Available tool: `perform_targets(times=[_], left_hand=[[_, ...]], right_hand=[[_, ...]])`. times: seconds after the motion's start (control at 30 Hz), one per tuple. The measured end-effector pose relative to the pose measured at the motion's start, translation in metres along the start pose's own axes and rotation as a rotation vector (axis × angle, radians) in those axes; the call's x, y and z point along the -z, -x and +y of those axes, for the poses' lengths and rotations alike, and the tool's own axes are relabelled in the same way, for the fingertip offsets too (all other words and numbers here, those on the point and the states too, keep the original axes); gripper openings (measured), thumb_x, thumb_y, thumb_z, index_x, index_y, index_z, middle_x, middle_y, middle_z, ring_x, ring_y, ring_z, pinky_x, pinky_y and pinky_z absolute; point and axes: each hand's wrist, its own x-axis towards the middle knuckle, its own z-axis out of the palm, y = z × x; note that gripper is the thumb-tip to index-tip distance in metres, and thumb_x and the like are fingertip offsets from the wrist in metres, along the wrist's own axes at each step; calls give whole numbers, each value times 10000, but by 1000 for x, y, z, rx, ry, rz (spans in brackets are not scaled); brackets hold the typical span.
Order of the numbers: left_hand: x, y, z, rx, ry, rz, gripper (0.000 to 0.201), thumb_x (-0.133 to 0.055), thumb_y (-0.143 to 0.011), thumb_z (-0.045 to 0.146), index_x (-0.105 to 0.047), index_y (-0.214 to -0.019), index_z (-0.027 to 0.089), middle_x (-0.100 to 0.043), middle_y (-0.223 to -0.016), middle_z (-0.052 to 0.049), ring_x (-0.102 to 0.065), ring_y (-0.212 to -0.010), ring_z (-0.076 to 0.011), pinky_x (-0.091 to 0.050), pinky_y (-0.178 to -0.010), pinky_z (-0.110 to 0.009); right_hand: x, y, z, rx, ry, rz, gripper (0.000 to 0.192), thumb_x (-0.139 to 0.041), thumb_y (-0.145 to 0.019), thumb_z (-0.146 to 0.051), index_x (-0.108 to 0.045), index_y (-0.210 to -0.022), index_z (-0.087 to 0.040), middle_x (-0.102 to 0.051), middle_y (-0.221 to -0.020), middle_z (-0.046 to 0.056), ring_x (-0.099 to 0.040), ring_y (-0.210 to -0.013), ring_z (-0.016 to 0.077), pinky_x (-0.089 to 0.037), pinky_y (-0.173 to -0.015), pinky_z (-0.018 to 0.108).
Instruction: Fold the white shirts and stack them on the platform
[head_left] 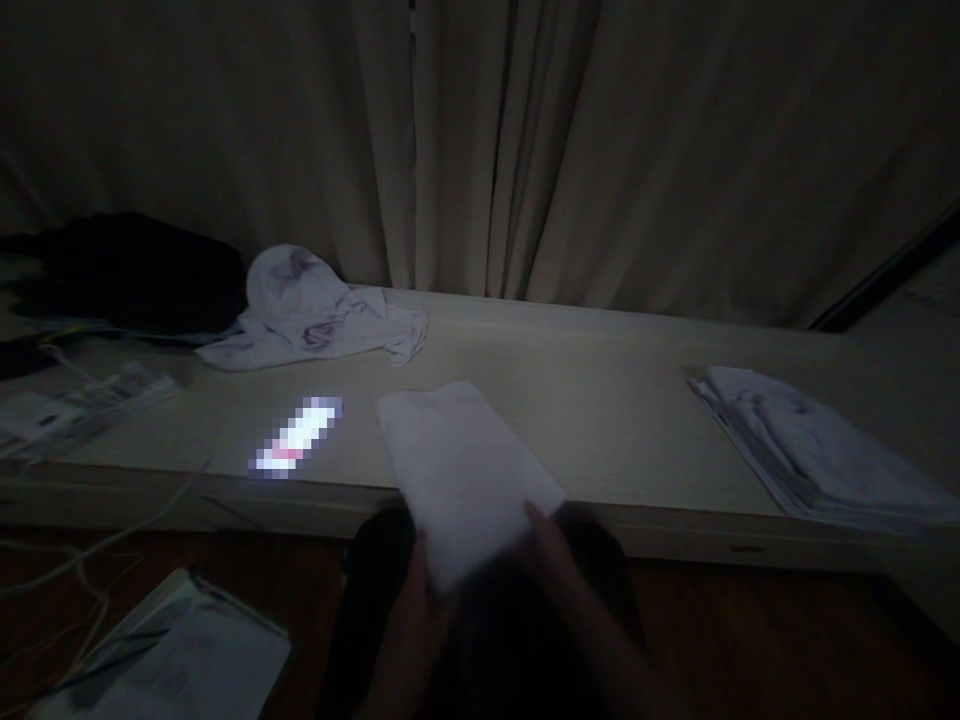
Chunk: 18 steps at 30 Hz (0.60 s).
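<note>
A smooth white rectangle, apparently a folded white cloth, is held over the front edge of the pale bench, tilted with its far end above the top. My left hand grips its near left corner, with the thumb along the edge and the other fingers hidden underneath. At the near right edge, my right hand pinches it with the thumb on top. Further back on the left, a crumpled white cloth lies on the bench. A stack of folded white cloths rests at the right end.
A lit, pixelated phone-like object lies left of the cloth. Dark clothing is heaped at the back left, near clear packaging. Cables hang at the left above a pale folder-like item. Curtains close off the back.
</note>
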Motion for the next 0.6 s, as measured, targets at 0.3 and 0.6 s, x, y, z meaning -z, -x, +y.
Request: perform_targets(times=[0.3,0.6], left_hand=[[49,5,18,67,-371,88,328,-507,-769,369,-514,-1066,230,-688,-880,-61,-663,-771,-220,-468,-644,-281],[82,6,-5,106,-488,117,148,-507,-755,358,-590,-838,268,-689,-749,-32,-652,-700,-232,-434,-628,-289]], right_hand=[[-4,15,8,-42,-46,102,577,-653,-633,-575,-573,-1029,-164,-667,-967,111,-648,-794,225,-524,-619,327],[-4,25,26,-5,107,77,601,-669,-536,-653,-667,-827,-127,-681,-799,94,-634,-728,210,-502,-627,319]])
